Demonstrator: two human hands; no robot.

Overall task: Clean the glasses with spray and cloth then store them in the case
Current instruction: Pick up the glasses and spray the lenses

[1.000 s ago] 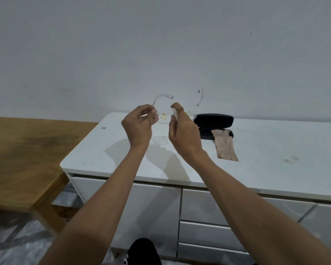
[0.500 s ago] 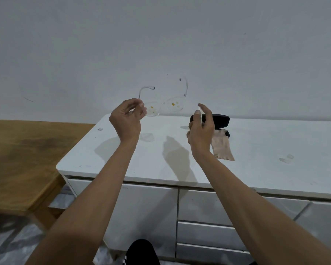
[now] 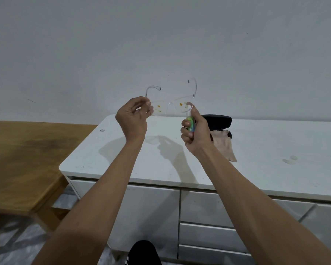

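My left hand [image 3: 132,119] pinches the clear glasses [image 3: 170,106] at their left lens edge and holds them up in front of the wall, temples pointing away from me; both lenses carry small yellowish specks. My right hand [image 3: 194,133] is curled around a small spray bottle [image 3: 190,125] with a green and rainbow label, its top just under the right lens, my forefinger on top of it. Behind that hand, the black case [image 3: 220,121] lies open on the white table [image 3: 275,150], with the beige cloth [image 3: 225,146] hanging out of it onto the surface.
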